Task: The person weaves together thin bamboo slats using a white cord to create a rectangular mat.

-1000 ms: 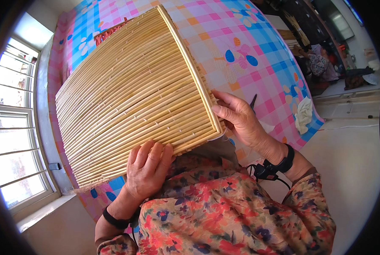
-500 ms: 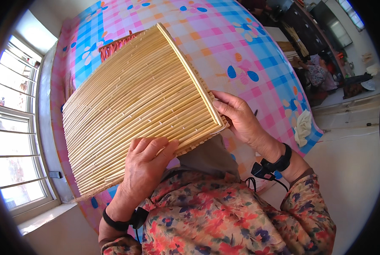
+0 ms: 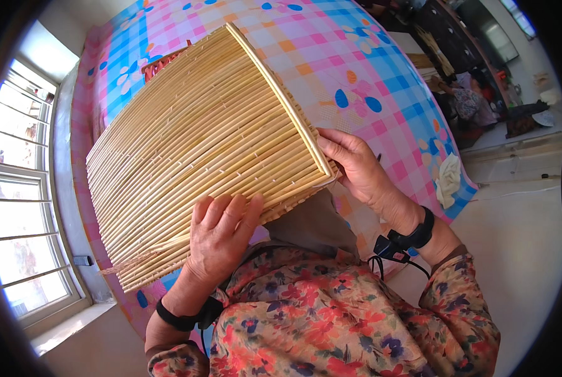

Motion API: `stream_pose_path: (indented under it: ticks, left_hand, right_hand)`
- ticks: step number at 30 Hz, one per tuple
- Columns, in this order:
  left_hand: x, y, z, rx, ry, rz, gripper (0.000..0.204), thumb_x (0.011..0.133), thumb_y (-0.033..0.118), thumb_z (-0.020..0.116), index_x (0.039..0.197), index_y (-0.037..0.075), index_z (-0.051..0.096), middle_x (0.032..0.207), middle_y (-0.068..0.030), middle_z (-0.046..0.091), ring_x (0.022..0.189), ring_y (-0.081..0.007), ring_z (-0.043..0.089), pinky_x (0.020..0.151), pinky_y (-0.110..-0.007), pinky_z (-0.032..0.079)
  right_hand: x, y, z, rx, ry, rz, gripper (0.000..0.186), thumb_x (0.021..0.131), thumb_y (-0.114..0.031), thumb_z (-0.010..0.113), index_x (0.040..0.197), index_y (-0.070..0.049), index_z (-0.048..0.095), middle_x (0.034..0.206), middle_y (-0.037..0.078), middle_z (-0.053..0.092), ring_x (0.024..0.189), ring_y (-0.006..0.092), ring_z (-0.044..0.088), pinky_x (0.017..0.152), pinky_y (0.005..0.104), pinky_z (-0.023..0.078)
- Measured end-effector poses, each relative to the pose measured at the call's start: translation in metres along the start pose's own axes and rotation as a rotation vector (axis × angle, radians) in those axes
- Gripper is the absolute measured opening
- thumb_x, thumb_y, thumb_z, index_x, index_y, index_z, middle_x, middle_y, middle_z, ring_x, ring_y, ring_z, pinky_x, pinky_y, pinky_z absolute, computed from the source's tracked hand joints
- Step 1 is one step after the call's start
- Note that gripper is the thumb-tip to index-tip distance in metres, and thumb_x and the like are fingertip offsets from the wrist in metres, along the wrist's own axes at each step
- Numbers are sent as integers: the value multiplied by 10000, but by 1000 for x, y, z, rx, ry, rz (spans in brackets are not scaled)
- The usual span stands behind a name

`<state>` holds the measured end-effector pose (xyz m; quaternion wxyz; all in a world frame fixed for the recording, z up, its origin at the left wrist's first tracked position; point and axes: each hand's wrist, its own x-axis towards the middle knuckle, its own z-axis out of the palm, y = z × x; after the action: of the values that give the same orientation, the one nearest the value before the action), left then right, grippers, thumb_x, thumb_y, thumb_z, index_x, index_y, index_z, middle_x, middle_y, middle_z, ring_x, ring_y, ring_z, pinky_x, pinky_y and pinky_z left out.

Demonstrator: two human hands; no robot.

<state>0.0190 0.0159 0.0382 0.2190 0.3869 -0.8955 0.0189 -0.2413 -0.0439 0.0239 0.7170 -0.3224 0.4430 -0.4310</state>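
Observation:
A panel of thin straw-coloured stalks (image 3: 187, 144), laid side by side and stitched with short white threads, is held tilted above the bed-like surface. Two stalks form a crosswise border (image 3: 281, 100) along its right edge. My right hand (image 3: 355, 164) is closed on that edge near the close corner, thumb on top, its other fingers partly hidden. My left hand (image 3: 219, 232) grips the close edge, bent fingers pressing on the top stalks. A few loose stalks with frayed, reddish tips (image 3: 133, 259) slant across the panel and run under this hand.
Below spreads a pink and blue checked cloth (image 3: 381, 119). A red lattice-sided object (image 3: 161, 65) shows behind the panel. A crumpled white cloth (image 3: 448, 180) lies at the right edge. Barred windows (image 3: 26, 201) stand left. Another person (image 3: 473, 103) sits far right.
My left hand has shifted its fingers slightly up the panel. The frayed stalk tips have moved from the close left edge up onto the panel. The panel has shifted slightly left and away.

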Motion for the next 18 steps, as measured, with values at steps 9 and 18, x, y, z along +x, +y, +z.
stream_pose_path:
  ticks: [9, 18]
  left_hand:
    - [-9, 13, 13, -28, 61, -38, 423, 752, 88, 633, 1159, -23, 646, 1097, -100, 573, 1011, -245, 554, 866, -392, 461]
    - [-6, 10, 21, -93, 91, -63, 382, 758, 93, 643, 1133, 21, 668, 1046, -62, 578, 977, -231, 559, 840, -382, 451]
  right_hand:
    - [3, -4, -1, -23, -10, -2, 424, 995, -200, 568, 1308, 81, 517, 1137, 107, 647, 1007, 116, 631, 869, 253, 528]
    - [2, 2, -6, 43, 43, -1, 416, 969, -197, 616, 1273, 77, 539, 1116, 102, 653, 997, 122, 634, 856, 262, 539]
